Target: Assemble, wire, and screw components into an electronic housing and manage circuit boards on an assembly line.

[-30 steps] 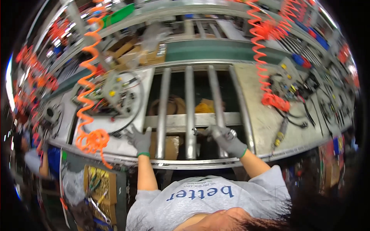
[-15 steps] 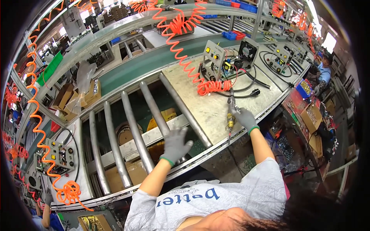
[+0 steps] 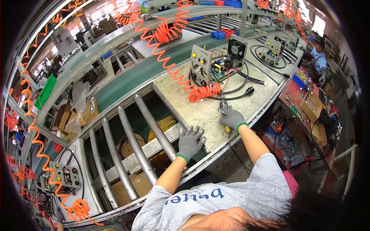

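My right hand (image 3: 232,118), in a grey glove with a green cuff, is closed round an air screwdriver (image 3: 223,104) at the near side of the pale work board (image 3: 210,127). The tool's far end joins an orange coiled hose (image 3: 204,92), and its brassy lower end shows below my fingers. My gloved left hand (image 3: 191,142) is open, fingers fairly straight, over the board's left edge beside the metal rollers (image 3: 154,127). Beyond the hose stands an open electrical unit with a grey front panel (image 3: 201,61), a fan (image 3: 236,48) and loose wires. Its black plug (image 3: 249,91) lies on the board.
Gaps between the rollers show cardboard and a yellow item (image 3: 166,124) below. Another grey unit (image 3: 63,177) stands at left. A green belt (image 3: 127,82) runs behind. At right are a parts bench (image 3: 287,96) with a blue bin (image 3: 300,78) and a co-worker (image 3: 319,59).
My left hand has moved right, from above the rollers to the board's edge. My right hand wraps further round the screwdriver. The whole view has shifted slightly.
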### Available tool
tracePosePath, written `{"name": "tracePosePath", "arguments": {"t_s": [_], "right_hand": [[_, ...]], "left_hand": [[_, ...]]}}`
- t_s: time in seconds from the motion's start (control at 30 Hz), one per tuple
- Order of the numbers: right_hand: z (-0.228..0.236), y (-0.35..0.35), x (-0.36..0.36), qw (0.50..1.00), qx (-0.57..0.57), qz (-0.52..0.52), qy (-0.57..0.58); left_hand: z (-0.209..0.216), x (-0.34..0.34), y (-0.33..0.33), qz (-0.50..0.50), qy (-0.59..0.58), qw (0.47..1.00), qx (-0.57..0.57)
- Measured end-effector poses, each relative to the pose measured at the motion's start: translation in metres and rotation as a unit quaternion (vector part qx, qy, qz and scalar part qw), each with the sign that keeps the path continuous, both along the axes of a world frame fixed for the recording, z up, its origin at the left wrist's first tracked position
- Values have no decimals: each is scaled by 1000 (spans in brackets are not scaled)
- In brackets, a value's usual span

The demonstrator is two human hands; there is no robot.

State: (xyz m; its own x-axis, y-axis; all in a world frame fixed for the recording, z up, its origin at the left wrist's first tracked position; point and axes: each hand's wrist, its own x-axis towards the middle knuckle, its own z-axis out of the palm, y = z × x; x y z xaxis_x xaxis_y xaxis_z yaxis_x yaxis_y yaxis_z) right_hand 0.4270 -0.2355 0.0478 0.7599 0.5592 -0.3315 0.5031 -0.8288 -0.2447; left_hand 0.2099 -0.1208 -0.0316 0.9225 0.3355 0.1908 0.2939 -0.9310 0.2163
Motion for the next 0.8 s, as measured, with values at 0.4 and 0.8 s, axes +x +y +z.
{"name": "tracePosePath", "arguments": {"t_s": [0.4,0.8], "right_hand": [[4,-29,-92,975,118,187,-11],[93,-47,-146,809,507,297,24]], "left_hand": [[-4,-86,20,35,-82,995,44],[-1,-204,42,138,-132,980,59]]}}
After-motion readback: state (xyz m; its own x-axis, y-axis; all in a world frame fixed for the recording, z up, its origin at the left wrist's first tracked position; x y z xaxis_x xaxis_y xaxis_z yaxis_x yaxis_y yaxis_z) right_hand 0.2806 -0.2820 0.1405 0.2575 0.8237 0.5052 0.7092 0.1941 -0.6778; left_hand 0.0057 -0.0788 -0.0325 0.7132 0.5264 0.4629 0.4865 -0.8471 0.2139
